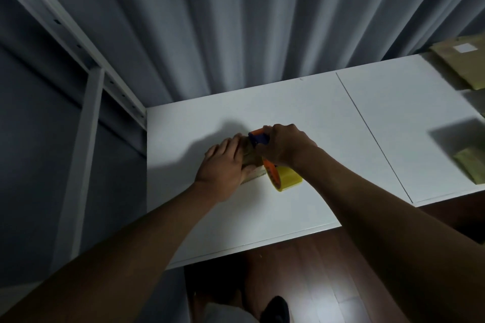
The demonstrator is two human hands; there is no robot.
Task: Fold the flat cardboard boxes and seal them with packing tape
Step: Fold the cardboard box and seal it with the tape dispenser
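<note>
A: Starting at the left, our left hand [221, 165] lies over the small cardboard box [249, 156] on the white table [301, 107], fingers fairly straight and pressing down, thumb at the near edge. It steadies the box more than it clasps it.

B: And just to its right, our right hand [284, 145] is wrapped around the tape dispenser [262, 139], the blue and orange frame sitting on top of the box with the yellow tape roll [287, 178] hanging off the near side.

A: To do this well, we judge we should keep the flaps pinned flat under the left palm and run the tape straight along the seam, pressing as we go. If the box slides, the tape will likely wrinkle.

B: We cannot see the seam itself; both hands cover it. Whether anything is inside the box, we cannot tell either.

A: Farther right, near the table's edge, lie flat brown packages [464, 63], one with a white label, and a greenish one [469, 165] below. Their contents are hidden too.
</note>
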